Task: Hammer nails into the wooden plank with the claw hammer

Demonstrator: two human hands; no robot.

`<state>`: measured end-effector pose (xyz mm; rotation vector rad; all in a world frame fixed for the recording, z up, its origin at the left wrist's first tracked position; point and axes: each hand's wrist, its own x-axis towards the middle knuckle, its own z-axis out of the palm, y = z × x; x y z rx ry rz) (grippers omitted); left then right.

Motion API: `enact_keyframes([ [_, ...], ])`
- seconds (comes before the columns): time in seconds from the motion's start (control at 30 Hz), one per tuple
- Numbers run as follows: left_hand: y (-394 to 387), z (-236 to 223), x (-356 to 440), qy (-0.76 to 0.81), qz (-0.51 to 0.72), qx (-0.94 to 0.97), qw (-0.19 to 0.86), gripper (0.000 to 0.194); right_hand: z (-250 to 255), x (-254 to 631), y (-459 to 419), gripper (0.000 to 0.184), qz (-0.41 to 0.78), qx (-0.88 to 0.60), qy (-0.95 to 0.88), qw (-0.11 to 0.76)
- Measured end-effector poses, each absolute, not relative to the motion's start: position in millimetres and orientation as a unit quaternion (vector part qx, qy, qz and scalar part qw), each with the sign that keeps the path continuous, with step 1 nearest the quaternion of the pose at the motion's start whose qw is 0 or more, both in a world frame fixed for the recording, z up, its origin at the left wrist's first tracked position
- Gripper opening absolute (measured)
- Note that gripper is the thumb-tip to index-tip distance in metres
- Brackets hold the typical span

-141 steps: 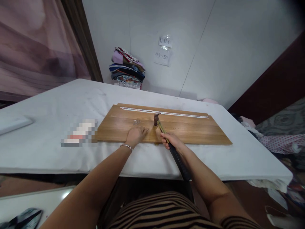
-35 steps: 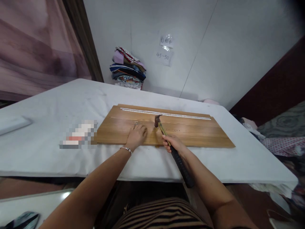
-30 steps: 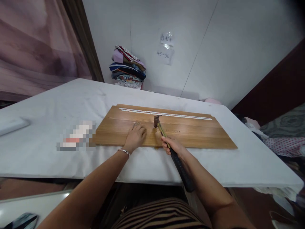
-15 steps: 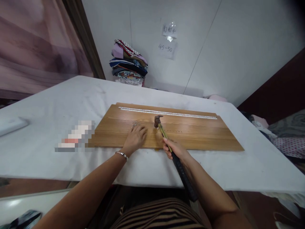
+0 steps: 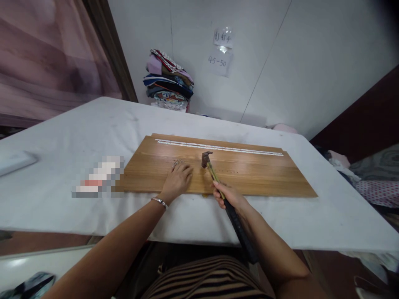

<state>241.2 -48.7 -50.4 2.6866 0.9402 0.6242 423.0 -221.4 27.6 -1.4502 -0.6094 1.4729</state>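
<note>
My right hand (image 5: 227, 194) is wrapped round the handle of a claw hammer (image 5: 212, 170), its rusty head over the middle of a wooden board (image 5: 264, 182). A row of small dark nail heads (image 5: 229, 171) runs rightward from near the hammer head. My left hand (image 5: 177, 179) lies palm down on the board, to the left of the hammer, fingers reaching forward. At its fingertips is a small pile of loose nails (image 5: 178, 162). The undersides of the left fingers are hidden.
Two white measuring strips (image 5: 218, 147) run along the board's far side. The board lies on a white-covered table (image 5: 199, 224). Folded clothes (image 5: 169, 81) are stacked against the wall behind. A blurred-out item (image 5: 99, 178) lies at the left of the board.
Both hands and the hammer stay in nearly the same place. The view has shifted very slightly.
</note>
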Motion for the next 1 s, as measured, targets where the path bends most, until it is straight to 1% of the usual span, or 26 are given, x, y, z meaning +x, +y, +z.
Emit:
enact_keyframes([
  [1.0,-49.5,-50.6,240.3,0.318,0.23,0.911,0.128,0.03,31.5,424.1,-220.6,0.051,0.601,-0.61,-0.233,0.461],
])
